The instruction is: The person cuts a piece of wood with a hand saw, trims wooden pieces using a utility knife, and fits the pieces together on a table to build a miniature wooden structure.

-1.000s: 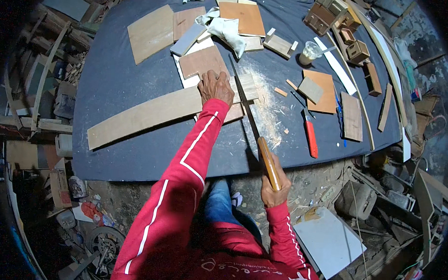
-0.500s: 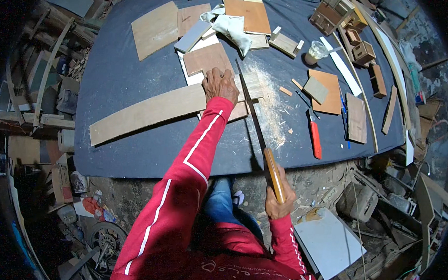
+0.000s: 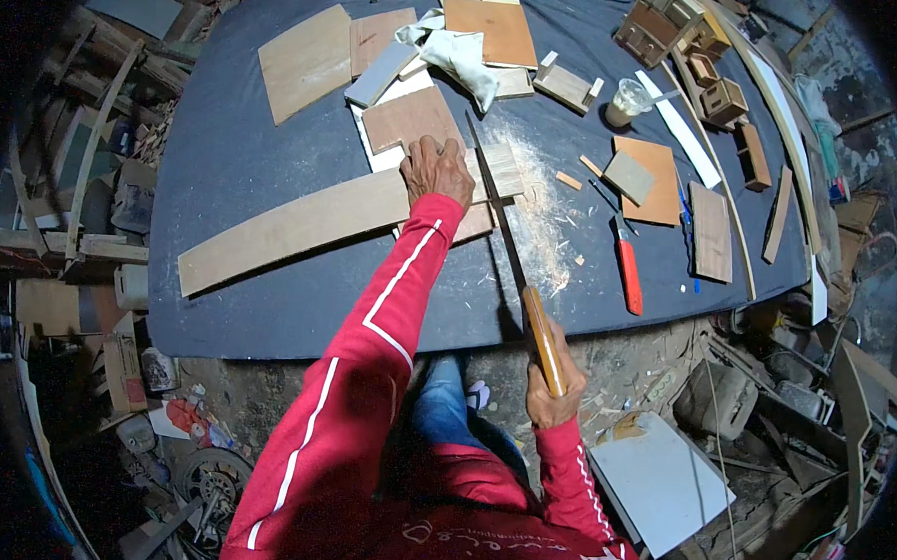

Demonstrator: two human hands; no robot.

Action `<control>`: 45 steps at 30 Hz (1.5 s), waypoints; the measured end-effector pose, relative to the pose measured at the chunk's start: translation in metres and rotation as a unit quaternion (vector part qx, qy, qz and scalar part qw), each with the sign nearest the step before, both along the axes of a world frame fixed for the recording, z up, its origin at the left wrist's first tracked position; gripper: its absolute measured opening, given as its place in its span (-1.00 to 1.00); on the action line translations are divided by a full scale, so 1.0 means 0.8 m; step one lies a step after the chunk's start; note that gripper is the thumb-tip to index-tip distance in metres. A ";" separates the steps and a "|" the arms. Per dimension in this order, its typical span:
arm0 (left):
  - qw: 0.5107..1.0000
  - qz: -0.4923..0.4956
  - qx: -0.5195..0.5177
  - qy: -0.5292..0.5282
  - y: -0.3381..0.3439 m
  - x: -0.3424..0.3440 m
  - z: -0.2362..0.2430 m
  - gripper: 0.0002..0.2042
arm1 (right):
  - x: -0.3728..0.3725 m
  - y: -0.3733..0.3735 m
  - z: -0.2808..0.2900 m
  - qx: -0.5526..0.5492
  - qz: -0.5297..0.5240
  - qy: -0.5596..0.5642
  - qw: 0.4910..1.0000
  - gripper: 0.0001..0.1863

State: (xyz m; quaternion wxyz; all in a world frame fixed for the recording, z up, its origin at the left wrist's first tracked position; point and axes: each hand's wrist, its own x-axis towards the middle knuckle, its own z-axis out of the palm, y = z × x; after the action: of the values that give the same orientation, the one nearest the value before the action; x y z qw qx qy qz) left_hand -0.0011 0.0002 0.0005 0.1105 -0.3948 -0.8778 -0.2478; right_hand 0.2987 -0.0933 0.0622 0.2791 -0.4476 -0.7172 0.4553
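My left hand (image 3: 438,172) presses with bent fingers on a long pale wooden plank (image 3: 291,223), which lies across smaller boards (image 3: 406,113) on the dark cloth-covered table (image 3: 227,310). My right hand (image 3: 556,380) grips the wooden handle of a long handsaw (image 3: 510,243) near the table's front edge. The blade runs diagonally across the plank's right part, just right of my left hand. Pale sawdust (image 3: 540,244) is spread right of the blade.
A red-handled tool (image 3: 629,278), loose panels (image 3: 652,169), a cup (image 3: 624,103) and small wooden boxes (image 3: 722,100) lie to the right. A white cloth (image 3: 458,60) sits among boards at the back. Scrap and containers (image 3: 713,402) crowd the floor around the table.
My right hand has moved the saw back toward me, then slightly forward again. My left hand stays on the plank.
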 end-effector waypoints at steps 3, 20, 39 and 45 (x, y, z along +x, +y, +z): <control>1.000 -0.005 0.011 0.018 0.004 0.005 0.001 -0.86 | -0.005 0.009 -0.018 0.103 -0.005 0.046 0.994 -0.35; 1.000 -0.009 0.009 0.018 0.003 -0.001 0.000 -0.88 | -0.013 0.009 -0.011 0.097 -0.005 0.051 0.994 -0.35; 1.000 -0.014 -0.004 -0.002 0.003 -0.001 0.001 -0.85 | -0.009 0.005 -0.017 0.062 -0.018 0.029 0.997 -0.36; 1.000 -0.002 -0.007 -0.004 0.000 -0.001 0.002 -0.85 | -0.007 -0.007 -0.001 0.004 -0.009 0.022 1.000 -0.39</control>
State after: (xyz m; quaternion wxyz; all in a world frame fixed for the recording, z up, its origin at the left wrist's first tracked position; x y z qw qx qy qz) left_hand -0.0017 0.0004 0.0018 0.1037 -0.3963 -0.8792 -0.2431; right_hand 0.2929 -0.0986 0.0616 0.3008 -0.4430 -0.7087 0.4593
